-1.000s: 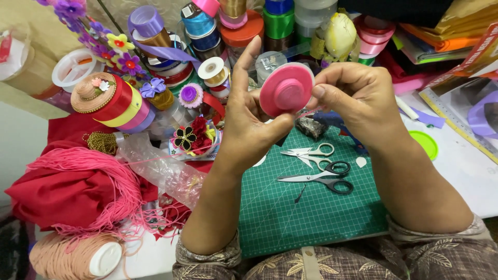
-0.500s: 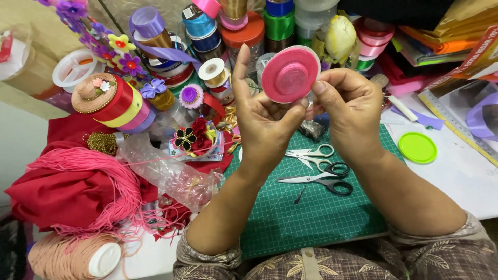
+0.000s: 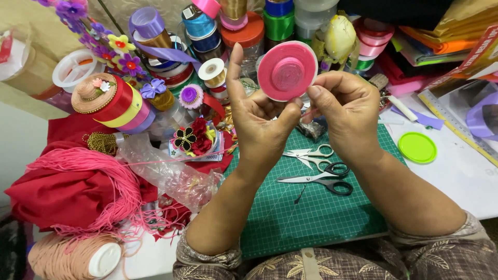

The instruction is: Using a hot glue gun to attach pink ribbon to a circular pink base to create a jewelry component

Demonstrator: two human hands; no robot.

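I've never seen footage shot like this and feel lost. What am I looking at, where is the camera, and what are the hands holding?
There is no machine here: the camera sits on a person's head and looks down at their own two bare hands. The left hand and right hand together hold up a round pink disc with a raised spiral middle, pinched at its lower edge. Below lies a green gridded cutting mat with black-handled scissors and smaller white-handled scissors. Ribbon spools crowd the back; a lime green round lid lies to the right.

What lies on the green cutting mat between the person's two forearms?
In the head view, two pairs of scissors: a small silver pair and black-handled scissors lie on the cutting mat.
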